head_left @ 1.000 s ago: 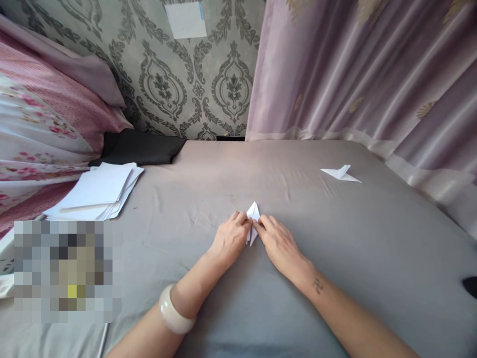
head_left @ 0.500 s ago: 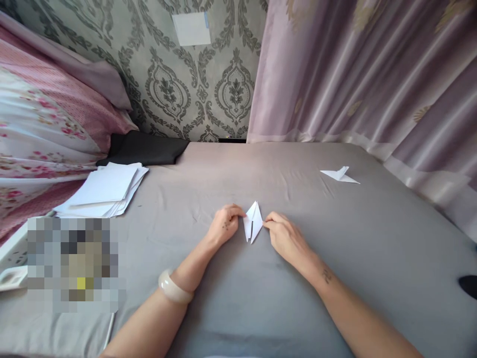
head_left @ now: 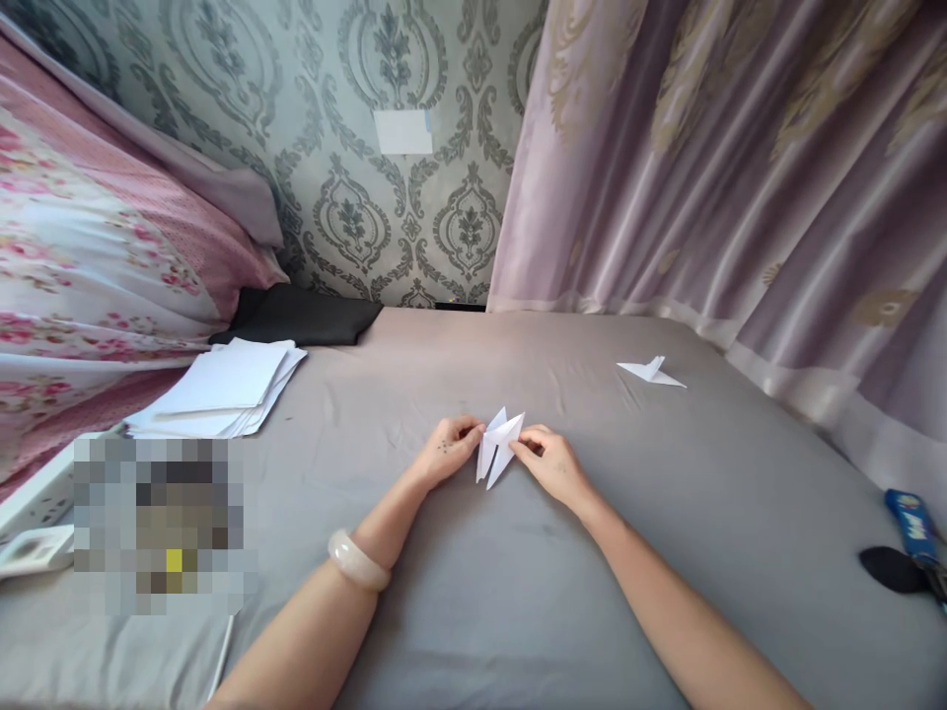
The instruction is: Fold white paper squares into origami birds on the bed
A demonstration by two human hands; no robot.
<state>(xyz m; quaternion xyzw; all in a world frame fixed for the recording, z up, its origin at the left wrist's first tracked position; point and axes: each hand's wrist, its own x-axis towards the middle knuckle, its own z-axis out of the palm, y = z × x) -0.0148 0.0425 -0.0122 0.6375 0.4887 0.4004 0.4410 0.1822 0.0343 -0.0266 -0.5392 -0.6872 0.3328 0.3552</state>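
Note:
A small piece of folded white paper [head_left: 501, 439] is held between my two hands, just above or on the grey sheet. Its top flaps are spread into two points, and a slit parts its two lower legs. My left hand [head_left: 451, 446] pinches its left edge between thumb and fingers. On the opposite edge my right hand [head_left: 551, 461] pinches the paper the same way. A finished-looking folded paper bird [head_left: 652, 371] lies farther off to the right, touched by neither hand.
A stack of white paper [head_left: 222, 380] lies at left, before a folded black cloth [head_left: 303, 316]. Nearer are a white power strip [head_left: 51, 493] and a blurred-out patch. A blue packet [head_left: 911, 528] and a black object [head_left: 895, 569] sit at far right. Curtains [head_left: 628, 177] hang behind.
The paper's top flaps have come apart into two points, where they stood together as one. My right hand has moved slightly left with its edge. The view has tilted up a little.

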